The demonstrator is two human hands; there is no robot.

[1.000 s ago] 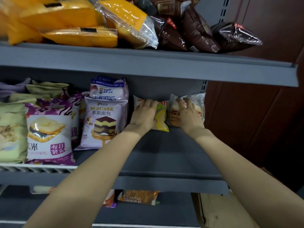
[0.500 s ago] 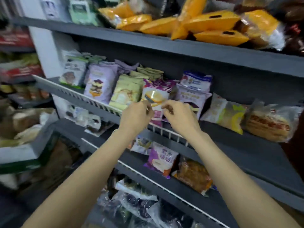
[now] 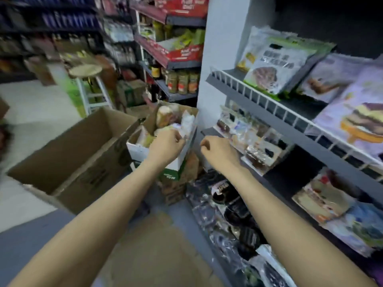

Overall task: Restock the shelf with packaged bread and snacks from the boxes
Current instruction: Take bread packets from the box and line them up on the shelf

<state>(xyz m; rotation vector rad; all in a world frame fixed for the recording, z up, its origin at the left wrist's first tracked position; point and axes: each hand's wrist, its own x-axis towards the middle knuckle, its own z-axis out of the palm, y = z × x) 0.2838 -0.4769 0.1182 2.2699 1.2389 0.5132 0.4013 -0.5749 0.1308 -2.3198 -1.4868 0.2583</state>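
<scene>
Both hands are being pulled off the shelf (image 3: 290,129) toward the white box (image 3: 141,151) of packaged bread (image 3: 163,117). Left hand (image 3: 166,145) is being held over it, fingers loosely curled, empty; right hand (image 3: 218,151) beside it, likewise curled, nothing pinched.

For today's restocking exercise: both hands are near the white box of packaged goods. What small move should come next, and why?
Probably lower the left hand into the white box and grip a packet. Both hands look loosely curled and seem to hold nothing; the right hand hovers beside the box.
</scene>
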